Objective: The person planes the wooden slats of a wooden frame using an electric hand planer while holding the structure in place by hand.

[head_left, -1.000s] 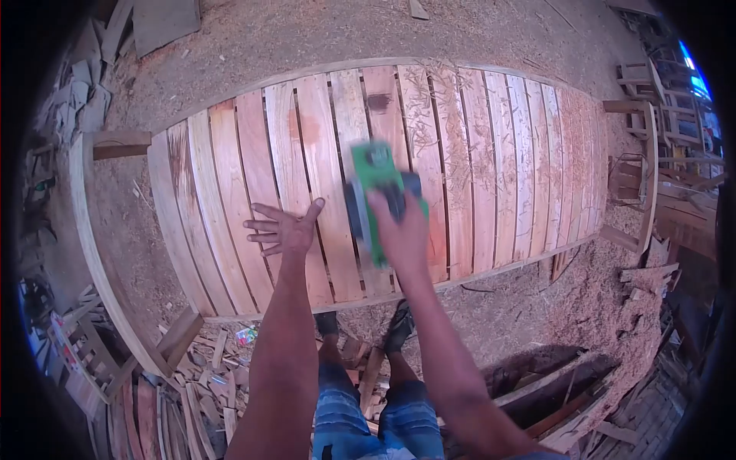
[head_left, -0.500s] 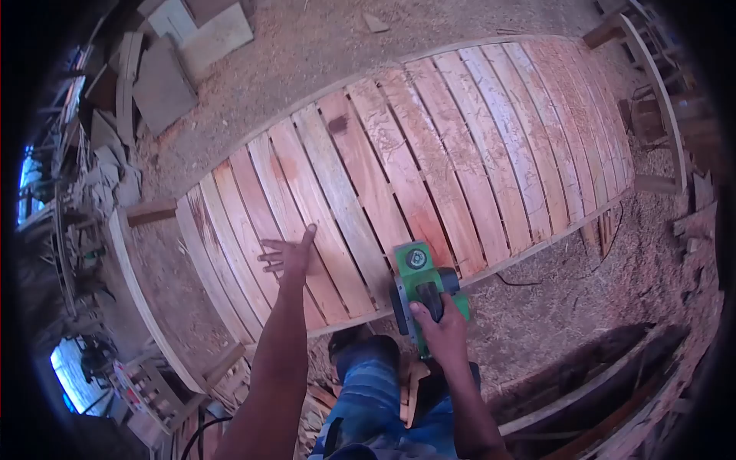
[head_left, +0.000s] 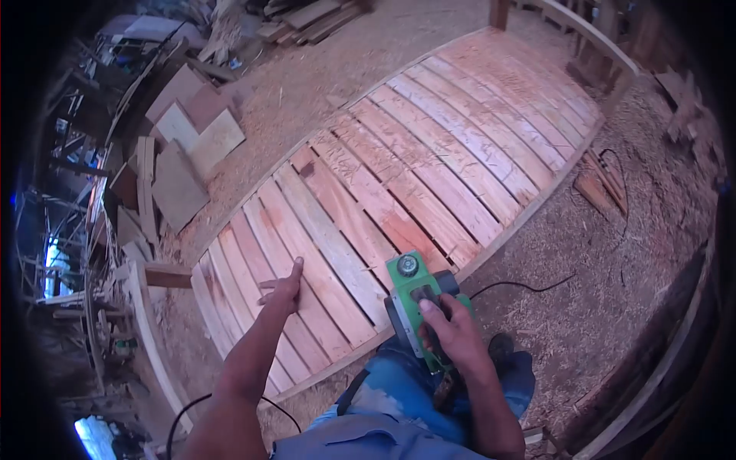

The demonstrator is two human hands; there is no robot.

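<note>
A green electric planer (head_left: 410,287) with a round knob on its front sits at the near edge of the slatted wooden platform (head_left: 337,199). My right hand (head_left: 452,330) is wrapped round its black handle. To the left, my left hand (head_left: 282,291) is over the slats with its fingers spread and nothing in it; whether it touches the wood I cannot tell. Shavings lie over the slats toward the far end, and a dark patch marks one slat left of the middle.
Curved end frames (head_left: 146,330) stand at both ends of the platform. Flat boards (head_left: 180,188) lean at the left. A black cable (head_left: 529,286) runs over the shavings on the ground, near wood offcuts (head_left: 598,192).
The planer, in my right hand, has come back from the middle of the slats to the near edge. My left hand stays over the slats. The view has turned and shifted.
</note>
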